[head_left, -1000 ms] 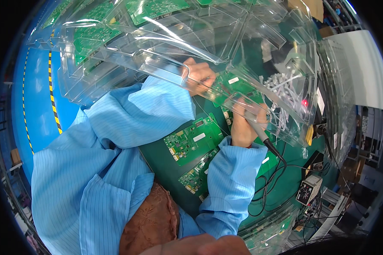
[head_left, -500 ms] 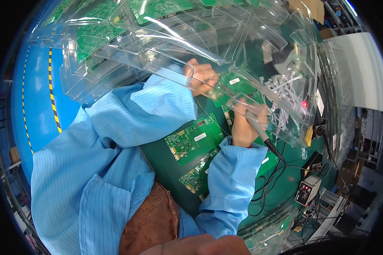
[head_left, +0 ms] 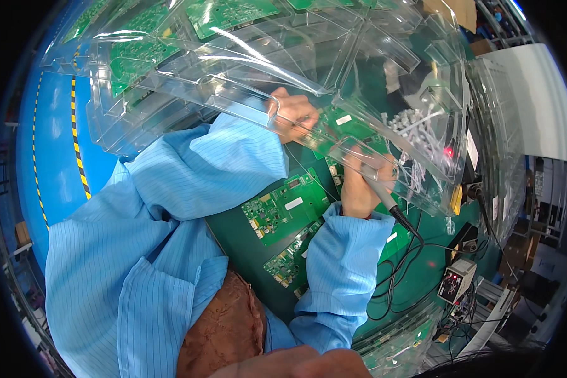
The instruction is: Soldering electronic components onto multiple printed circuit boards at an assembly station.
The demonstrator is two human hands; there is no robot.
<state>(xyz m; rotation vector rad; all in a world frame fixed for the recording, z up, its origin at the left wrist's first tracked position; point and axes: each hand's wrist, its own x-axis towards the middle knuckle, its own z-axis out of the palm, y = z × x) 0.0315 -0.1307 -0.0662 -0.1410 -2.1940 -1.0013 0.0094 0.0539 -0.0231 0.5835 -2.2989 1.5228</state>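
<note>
My right hand (head_left: 363, 183) is closed round a grey soldering iron (head_left: 379, 191), its black cord running down to the right. My left hand (head_left: 294, 115) is curled shut beside a green circuit board (head_left: 353, 126), with a thin solder wire (head_left: 310, 169) trailing from beneath it. Both hands are partly seen through a clear plastic tray (head_left: 264, 107), which hides the iron's tip and the left fingertips. Nearer to me lie another circuit board (head_left: 286, 205) and a smaller one (head_left: 286, 263) on the green mat (head_left: 233, 230).
White connectors with leads (head_left: 416, 135) lie in a heap right of the hands. A control box (head_left: 456, 281) with a red light stands at lower right among loose cables (head_left: 394, 286). More green boards (head_left: 227, 16) sit at the back under the clear plastic.
The view has shifted very slightly. Both hands keep nearly the same place and grip; the left has moved only a little.
</note>
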